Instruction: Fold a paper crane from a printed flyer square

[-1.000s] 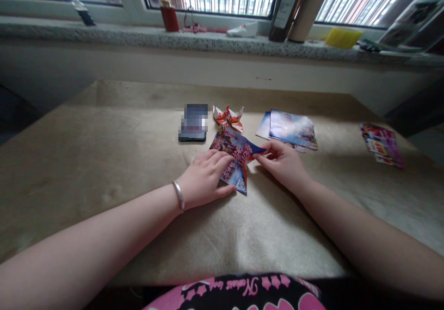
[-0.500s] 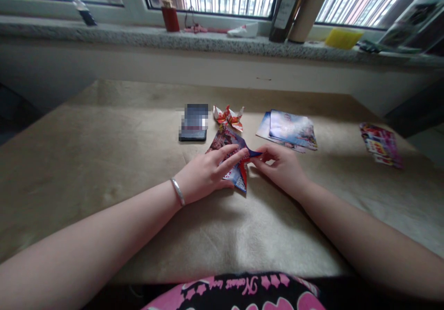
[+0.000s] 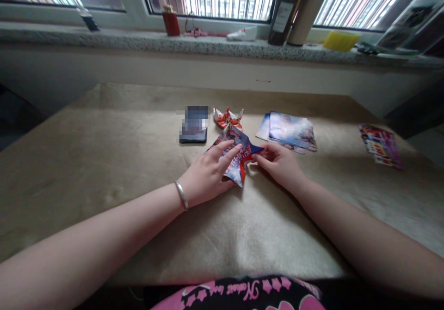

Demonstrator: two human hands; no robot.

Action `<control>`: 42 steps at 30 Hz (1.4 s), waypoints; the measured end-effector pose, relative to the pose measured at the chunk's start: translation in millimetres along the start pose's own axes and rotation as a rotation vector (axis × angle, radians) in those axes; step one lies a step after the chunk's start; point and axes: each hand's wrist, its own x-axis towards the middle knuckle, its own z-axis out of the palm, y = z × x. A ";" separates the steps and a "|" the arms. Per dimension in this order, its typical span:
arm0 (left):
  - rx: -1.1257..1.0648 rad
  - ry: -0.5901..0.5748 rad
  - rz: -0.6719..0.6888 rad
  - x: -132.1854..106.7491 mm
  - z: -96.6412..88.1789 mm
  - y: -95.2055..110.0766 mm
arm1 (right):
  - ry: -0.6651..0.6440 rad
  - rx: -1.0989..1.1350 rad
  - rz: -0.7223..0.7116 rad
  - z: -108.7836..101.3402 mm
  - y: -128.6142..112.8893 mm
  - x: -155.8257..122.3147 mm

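"Where's the blue, red and white printed paper, folded into a pointed shape (image 3: pixel 245 150)?"

"Mid-table on the beige cloth-like covering (image 3: pixel 222 236), just nearer than the red-and-white folded-paper piece (image 3: pixel 228 117)."

"Which way does it point?"

"One tip near, one right, one far — the long axis seems to run far to near, slanting slightly right."

"Hands?"

"Apart. The right hand (image 3: pixel 281 164) pinches the right tip; the left hand (image 3: pixel 207 169) covers the left part — whether it grips, I can't tell."
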 end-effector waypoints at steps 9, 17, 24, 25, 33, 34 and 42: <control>0.111 0.047 0.104 11.8 3.3 -3.4 | -0.034 -0.096 -0.106 -0.7 -4.4 -1.3; 0.124 0.134 0.065 7.3 8.4 -5.0 | -0.066 -0.159 -0.265 -2.2 -13.2 -4.8; 0.138 0.119 0.006 8.1 4.9 -6.8 | -0.084 -0.206 -0.336 -2.1 -14.0 -7.5; 0.144 0.116 0.004 8.7 4.2 -6.8 | -0.084 -0.215 -0.350 -1.9 -13.8 -8.0; 0.152 0.127 0.016 13.4 2.9 -6.7 | -0.097 -0.212 -0.325 -2.3 -16.2 -10.4; 0.154 0.130 0.027 13.6 3.2 -7.2 | -0.089 -0.211 -0.312 -2.0 -16.2 -10.4; 0.195 0.222 0.101 15.5 6.9 -10.3 | -0.096 -0.185 -0.292 -0.9 -15.4 -11.1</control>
